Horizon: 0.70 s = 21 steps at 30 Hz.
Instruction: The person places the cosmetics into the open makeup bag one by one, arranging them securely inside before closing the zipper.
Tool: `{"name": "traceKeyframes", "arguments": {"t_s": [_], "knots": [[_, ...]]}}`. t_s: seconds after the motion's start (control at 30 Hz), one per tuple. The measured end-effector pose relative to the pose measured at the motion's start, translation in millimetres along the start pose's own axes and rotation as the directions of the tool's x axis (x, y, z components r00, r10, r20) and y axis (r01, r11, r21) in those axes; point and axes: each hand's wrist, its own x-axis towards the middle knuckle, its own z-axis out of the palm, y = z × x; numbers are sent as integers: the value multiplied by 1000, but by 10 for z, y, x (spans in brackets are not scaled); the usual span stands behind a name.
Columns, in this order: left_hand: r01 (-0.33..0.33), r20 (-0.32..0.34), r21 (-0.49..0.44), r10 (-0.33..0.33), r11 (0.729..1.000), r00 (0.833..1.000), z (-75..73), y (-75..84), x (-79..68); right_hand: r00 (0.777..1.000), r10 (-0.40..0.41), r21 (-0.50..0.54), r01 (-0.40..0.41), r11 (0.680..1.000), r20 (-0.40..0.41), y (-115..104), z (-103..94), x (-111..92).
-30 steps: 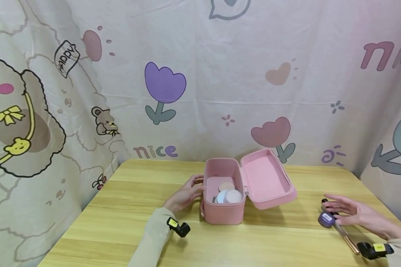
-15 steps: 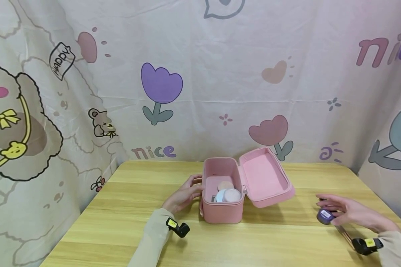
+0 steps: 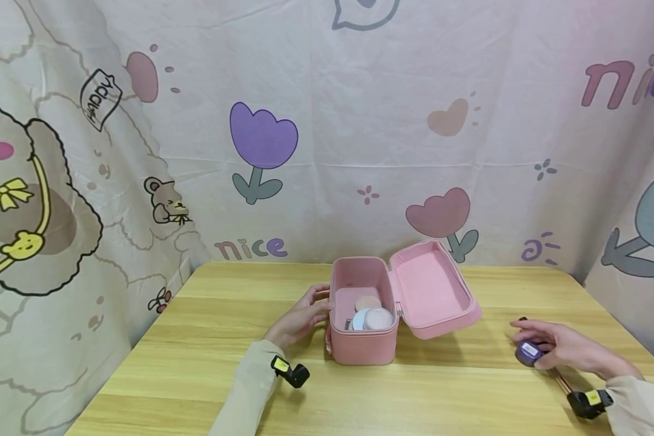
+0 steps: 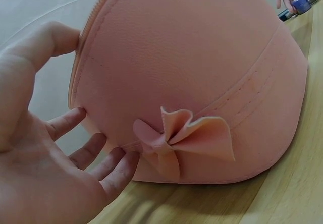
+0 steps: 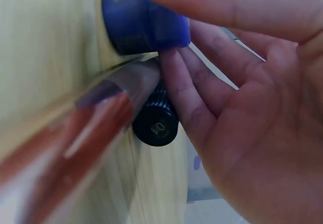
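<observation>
An open pink cosmetic case stands left of its hinged-back lid. My left hand rests its fingertips against the case's left side, beside a pink bow, with the thumb at the zipped rim. At the right, my right hand pinches a small purple jar with a white label between thumb and fingers. Below the jar in the right wrist view lie a slim stick with a shiny copper-coloured section and a black tube marked 01.
Inside the case sit a few round items, among them a pale-lidded container and a beige disc. The wooden table ends at a printed cloth backdrop.
My right hand has moved slightly left and closed its thumb and fingers in around the purple jar. The left hand stays at the case.
</observation>
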Motion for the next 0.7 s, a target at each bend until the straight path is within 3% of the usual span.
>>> {"name": "traceKeyframes", "arguments": {"t_s": [0.33, 0.57, 0.7], "knots": [[6, -2, 9, -6, 1000, 1000, -10, -10, -6, 1000, 21, 3, -21, 1000, -22, 2, 3, 6], [7, 8, 17, -7, 1000, 1000, -13, -16, -3, 987, 121, -28, -125, 992, -110, -91, 4, -56], [3, 4, 13, -3, 1000, 1000, -10, -14, 1, 981, 132, -52, -141, 989, -139, -126, 5, -56]]}}
